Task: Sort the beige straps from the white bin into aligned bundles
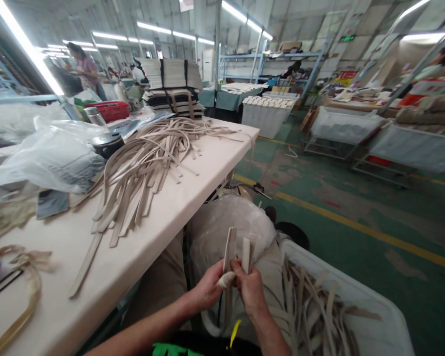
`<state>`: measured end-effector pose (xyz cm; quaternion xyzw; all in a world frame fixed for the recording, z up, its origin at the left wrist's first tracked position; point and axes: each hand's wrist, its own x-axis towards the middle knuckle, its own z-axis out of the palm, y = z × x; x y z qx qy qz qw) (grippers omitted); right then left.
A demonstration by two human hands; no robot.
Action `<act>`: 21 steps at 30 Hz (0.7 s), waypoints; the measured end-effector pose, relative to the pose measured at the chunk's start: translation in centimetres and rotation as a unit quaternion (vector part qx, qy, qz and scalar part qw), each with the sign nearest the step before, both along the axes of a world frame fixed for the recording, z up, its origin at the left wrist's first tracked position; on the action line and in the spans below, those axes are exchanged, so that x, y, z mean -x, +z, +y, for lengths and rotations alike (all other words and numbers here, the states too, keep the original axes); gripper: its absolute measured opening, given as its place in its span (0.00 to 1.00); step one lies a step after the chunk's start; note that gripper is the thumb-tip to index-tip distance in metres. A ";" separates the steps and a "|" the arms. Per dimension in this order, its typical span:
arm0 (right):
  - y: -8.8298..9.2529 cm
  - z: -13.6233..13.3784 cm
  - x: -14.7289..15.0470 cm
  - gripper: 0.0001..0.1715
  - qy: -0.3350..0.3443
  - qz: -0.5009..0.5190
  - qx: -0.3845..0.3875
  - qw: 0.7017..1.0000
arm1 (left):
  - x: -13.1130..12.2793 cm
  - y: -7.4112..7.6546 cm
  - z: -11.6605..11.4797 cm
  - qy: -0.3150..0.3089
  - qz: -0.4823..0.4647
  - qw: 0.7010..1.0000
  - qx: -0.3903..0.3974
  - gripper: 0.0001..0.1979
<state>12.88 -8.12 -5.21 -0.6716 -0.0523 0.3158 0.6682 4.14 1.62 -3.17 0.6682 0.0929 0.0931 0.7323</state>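
Over my lap, my left hand (211, 286) is closed round a flat beige strap (229, 247) whose end sticks up above the fingers. Pale tape or cloth wraps one of that hand's fingers. My right hand (250, 286) pinches another beige strap (246, 253), its end also pointing up. Both hands are close together, fingertips nearly touching, and the straps run down below them. A heap of similar straps (144, 168) lies on the table to my left. Whether the two held ends belong to one strap I cannot tell.
A white-topped table (178, 202) runs along my left. At my right side stands a pale plastic bin (383, 316) with many straps inside. A clear plastic bag (52, 153) and a dark lidded container (107, 144) sit on the table. Wheeled carts (344, 126) stand farther right.
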 end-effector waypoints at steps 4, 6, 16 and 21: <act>1.2 -0.7 -0.7 0.28 0.027 -0.062 0.047 0.997 | -0.3 -0.2 0.3 -0.003 0.052 0.998 0.026 0.25; 2.2 -1.4 -1.9 0.29 0.025 -0.085 0.054 0.995 | 0.1 -0.2 0.8 -0.028 0.069 0.997 0.009 0.23; 5.7 -3.3 -3.4 0.20 0.168 -0.174 0.054 0.969 | 1.5 0.7 0.0 -0.145 0.107 0.982 -0.056 0.22; 6.5 -4.0 -0.9 0.22 0.122 -0.198 0.052 0.971 | 1.0 0.7 -0.8 -0.060 0.066 0.981 -0.172 0.16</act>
